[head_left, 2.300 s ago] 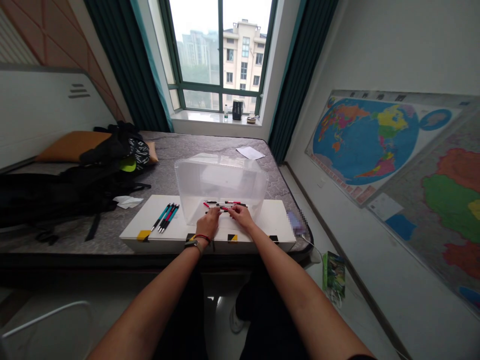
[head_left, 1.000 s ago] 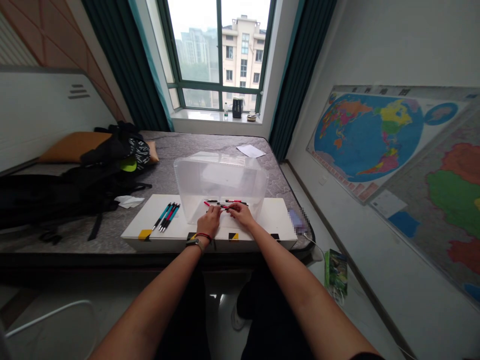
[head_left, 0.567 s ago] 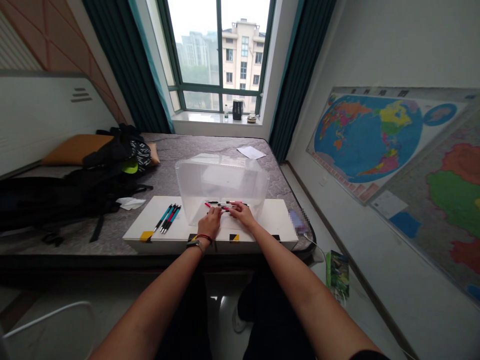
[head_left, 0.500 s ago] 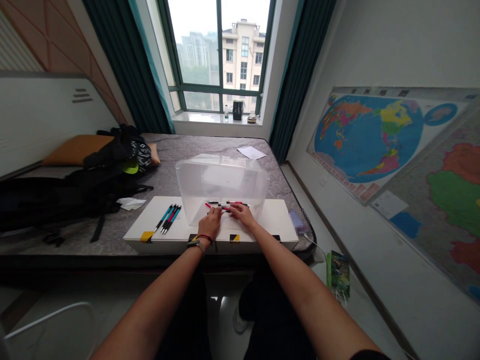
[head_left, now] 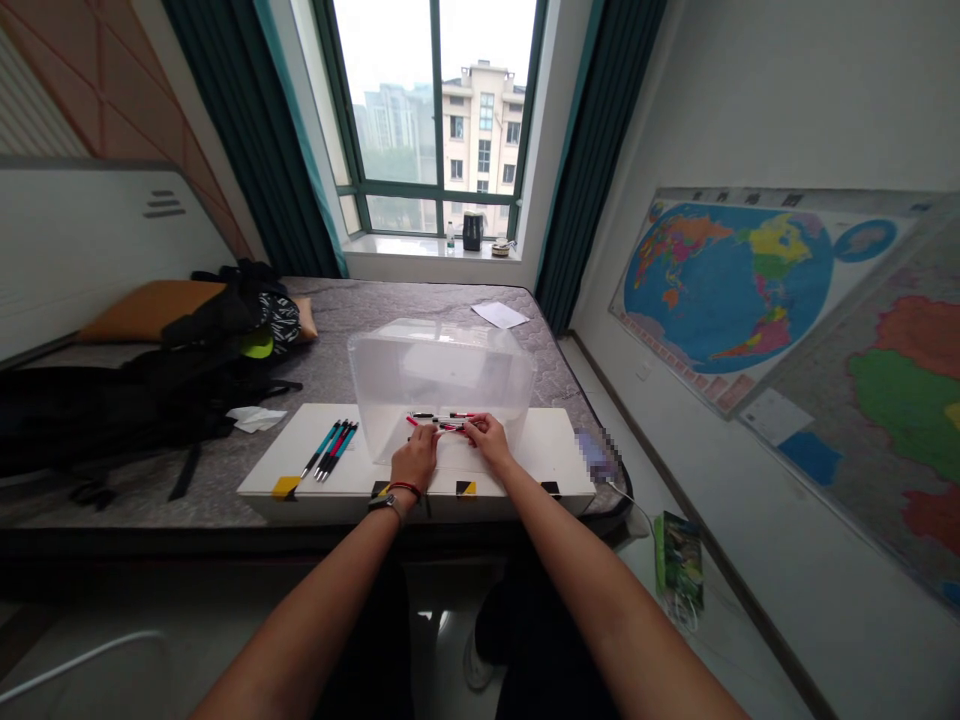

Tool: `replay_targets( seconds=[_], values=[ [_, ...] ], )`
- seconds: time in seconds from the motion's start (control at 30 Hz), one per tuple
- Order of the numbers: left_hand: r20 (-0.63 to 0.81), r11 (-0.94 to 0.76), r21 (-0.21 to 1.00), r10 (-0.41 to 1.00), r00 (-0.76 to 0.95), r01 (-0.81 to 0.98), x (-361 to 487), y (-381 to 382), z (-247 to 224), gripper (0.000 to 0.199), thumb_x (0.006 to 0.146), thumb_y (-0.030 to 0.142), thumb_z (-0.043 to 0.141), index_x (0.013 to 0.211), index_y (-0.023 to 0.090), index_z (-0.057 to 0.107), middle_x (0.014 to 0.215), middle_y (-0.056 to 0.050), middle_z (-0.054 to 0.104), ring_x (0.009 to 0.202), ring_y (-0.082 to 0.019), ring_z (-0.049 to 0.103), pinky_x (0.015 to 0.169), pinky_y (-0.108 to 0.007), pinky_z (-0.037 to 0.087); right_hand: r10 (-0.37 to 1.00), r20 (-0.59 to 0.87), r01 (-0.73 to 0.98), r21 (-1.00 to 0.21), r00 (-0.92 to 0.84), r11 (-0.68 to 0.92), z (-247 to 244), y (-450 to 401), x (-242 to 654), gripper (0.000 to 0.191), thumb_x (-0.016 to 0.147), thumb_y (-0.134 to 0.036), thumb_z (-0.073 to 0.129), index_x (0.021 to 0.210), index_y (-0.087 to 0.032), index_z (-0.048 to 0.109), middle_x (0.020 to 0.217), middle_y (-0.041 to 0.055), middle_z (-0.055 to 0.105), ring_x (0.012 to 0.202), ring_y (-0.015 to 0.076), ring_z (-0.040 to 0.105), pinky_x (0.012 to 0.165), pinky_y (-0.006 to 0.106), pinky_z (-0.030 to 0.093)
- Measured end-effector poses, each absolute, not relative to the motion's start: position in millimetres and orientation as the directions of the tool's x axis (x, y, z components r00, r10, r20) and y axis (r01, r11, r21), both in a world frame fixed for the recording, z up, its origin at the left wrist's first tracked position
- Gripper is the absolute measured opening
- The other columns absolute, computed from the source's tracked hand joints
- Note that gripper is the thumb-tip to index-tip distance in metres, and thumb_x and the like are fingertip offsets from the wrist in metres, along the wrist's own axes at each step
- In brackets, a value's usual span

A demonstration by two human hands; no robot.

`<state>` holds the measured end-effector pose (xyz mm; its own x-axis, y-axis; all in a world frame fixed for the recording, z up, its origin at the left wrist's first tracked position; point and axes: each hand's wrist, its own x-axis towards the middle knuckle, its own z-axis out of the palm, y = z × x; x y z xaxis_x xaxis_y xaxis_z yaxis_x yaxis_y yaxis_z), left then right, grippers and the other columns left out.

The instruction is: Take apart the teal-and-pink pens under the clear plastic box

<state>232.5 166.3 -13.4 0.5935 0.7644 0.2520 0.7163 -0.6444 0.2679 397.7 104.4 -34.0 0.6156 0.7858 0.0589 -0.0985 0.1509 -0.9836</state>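
A clear plastic bin [head_left: 442, 375] lies on its side, its opening toward me, on a white box. Inside its mouth are several pens [head_left: 424, 415], with red, black and white parts. My left hand [head_left: 415, 460] is closed on one end of a pale pen [head_left: 450, 429] at the bin's opening. The fingers of my right hand [head_left: 489, 443] pinch the same pen's other end. My fingers partly cover it. On the left of the box lie several teal, red and black pens [head_left: 330, 450] side by side.
The white box [head_left: 277, 450] rests on a grey mattress [head_left: 322, 350]. A black bag [head_left: 112, 400] and crumpled tissue [head_left: 256, 417] lie to the left. White paper [head_left: 500, 315] is behind the bin. A blurred phone-like object [head_left: 598, 455] with a cable sits at the right.
My hands have drawn slightly apart, and the pale pen now shows between them. The whole view has shifted slightly downward.
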Motion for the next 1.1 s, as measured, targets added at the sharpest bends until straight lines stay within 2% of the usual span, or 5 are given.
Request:
replay_targets(
  seconds=[0.2, 0.33, 0.47, 0.83, 1.1],
  values=[
    [0.266, -0.649, 0.277, 0.761, 0.592, 0.709, 231.9, 165.4, -13.2, 0.045, 0.103, 0.046, 0.023, 0.131, 0.025, 0.051, 0.125, -0.011, 0.060, 0.086, -0.019, 0.066, 0.066, -0.028, 0.045, 0.833, 0.074, -0.096, -0.984, 0.548, 0.151, -31.3, 102.7, 397.1, 0.033, 0.068, -0.043, 0.078, 0.081, -0.017, 0.062, 0.064, -0.0007, 0.066, 0.051, 0.0102, 0.054, 0.050, 0.023, 0.042],
    [0.275, -0.699, 0.248, 0.715, 0.643, 0.671, 230.2, 166.9, -13.8, 0.044, 0.102, 0.048, 0.028, 0.141, 0.033, 0.045, 0.126, -0.008, 0.059, 0.084, -0.019, 0.065, 0.061, -0.027, 0.043, 0.880, 0.059, -0.117, -0.985, 0.471, 0.129, -28.5, 101.2, 396.4, 0.036, 0.068, -0.047, 0.079, 0.082, -0.016, 0.066, 0.070, 0.0042, 0.072, 0.058, 0.0135, 0.063, 0.056, 0.024, 0.047],
    [0.239, -0.731, 0.224, 0.682, 0.691, 0.645, 229.2, 168.7, -14.4, 0.041, 0.103, 0.044, 0.027, 0.134, 0.036, 0.052, 0.123, -0.006, 0.059, 0.080, -0.017, 0.064, 0.061, -0.026, 0.041, 0.899, 0.042, -0.126, -0.986, 0.435, 0.107, -26.4, 100.7, 395.6, 0.040, 0.067, -0.050, 0.079, 0.084, -0.015, 0.070, 0.071, 0.0055, 0.073, 0.059, 0.0142, 0.064, 0.057, 0.025, 0.049],
    [0.249, -0.686, 0.241, 0.728, 0.639, 0.687, 230.5, 167.1, -12.4, 0.042, 0.103, 0.047, 0.026, 0.116, 0.025, 0.060, 0.114, -0.007, 0.061, 0.085, -0.019, 0.063, 0.063, -0.028, 0.040, 0.830, 0.049, -0.106, -0.986, 0.556, 0.129, -30.8, 102.3, 395.8, 0.033, 0.071, -0.045, 0.076, 0.083, -0.015, 0.069, 0.071, 0.0047, 0.072, 0.057, 0.0124, 0.061, 0.055, 0.024, 0.047],
    [0.224, -0.647, 0.241, 0.762, 0.607, 0.723, 232.9, 166.4, -11.6, 0.042, 0.103, 0.044, 0.023, 0.115, 0.023, 0.057, 0.115, -0.010, 0.062, 0.083, -0.019, 0.064, 0.065, -0.028, 0.041, 0.735, -0.015, -0.143, -0.983, 0.677, 0.112, -36.7, 108.5, 399.3, 0.030, 0.081, -0.047, 0.065, 0.089, -0.018, 0.061, 0.064, 0.0023, 0.069, 0.050, 0.0119, 0.057, 0.048, 0.022, 0.044]
  ],
)
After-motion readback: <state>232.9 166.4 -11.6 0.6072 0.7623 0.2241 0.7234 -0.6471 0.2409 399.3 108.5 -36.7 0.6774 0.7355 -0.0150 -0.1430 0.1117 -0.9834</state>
